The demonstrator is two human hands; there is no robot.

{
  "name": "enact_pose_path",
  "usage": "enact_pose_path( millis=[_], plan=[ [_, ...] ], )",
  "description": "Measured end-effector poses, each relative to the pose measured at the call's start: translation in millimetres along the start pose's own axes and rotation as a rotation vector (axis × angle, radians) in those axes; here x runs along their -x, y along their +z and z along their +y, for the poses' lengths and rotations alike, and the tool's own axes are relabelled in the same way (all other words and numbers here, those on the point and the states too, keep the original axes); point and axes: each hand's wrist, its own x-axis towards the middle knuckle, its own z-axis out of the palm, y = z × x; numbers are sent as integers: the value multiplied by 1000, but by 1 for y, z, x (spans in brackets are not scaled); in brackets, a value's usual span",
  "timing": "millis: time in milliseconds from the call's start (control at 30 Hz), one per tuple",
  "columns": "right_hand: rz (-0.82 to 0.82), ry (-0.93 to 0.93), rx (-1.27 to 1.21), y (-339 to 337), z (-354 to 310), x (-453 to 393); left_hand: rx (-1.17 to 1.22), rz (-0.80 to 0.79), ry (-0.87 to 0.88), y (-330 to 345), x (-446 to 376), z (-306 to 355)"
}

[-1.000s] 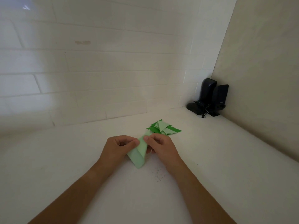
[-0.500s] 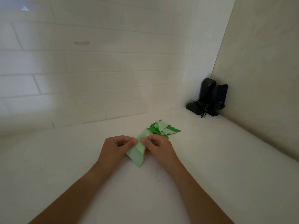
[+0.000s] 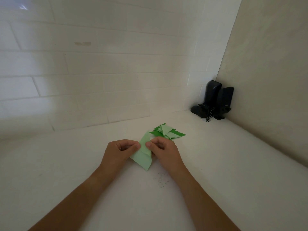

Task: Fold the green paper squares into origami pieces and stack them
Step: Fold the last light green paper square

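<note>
A pale green paper piece (image 3: pixel 143 157), partly folded, lies on the white counter (image 3: pixel 66 172) between my hands. My left hand (image 3: pixel 118 151) pinches its left edge with thumb and forefinger. My right hand (image 3: pixel 164 151) pinches its right edge, thumb tip close to the left thumb. The paper's upper tip pokes up behind my fingers and its lower corner points toward me. Just behind my right hand sits a pile of folded green pieces (image 3: pixel 167 132), light and dark green, fanned out flat.
Two black speakers with a tangled cable (image 3: pixel 214 101) stand in the back right corner. White tiled wall runs along the back, a plain wall along the right. A scatter of small specks (image 3: pixel 160 180) lies on the counter near my right wrist.
Both hands have shifted slightly closer together on the paper; its upper flap has been drawn up and the piece looks narrower. The pile has not moved.
</note>
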Motion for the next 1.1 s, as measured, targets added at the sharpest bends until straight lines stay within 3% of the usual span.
enact_pose_path(
  millis=[133, 433, 733, 1100],
  plan=[
    [-64, 33, 17, 1, 2, -1, 62, 21, 2, -3, 0, 1],
    [-3, 16, 64, 3, 5, -2, 94, 33, -18, 0, -2, -1],
    [-71, 9, 86, 3, -1, 3, 154, 86, -26, -2, -4, -4],
    [-38, 18, 64, 2, 0, 0, 42, 38, -50, -3, -6, -4]
  ],
)
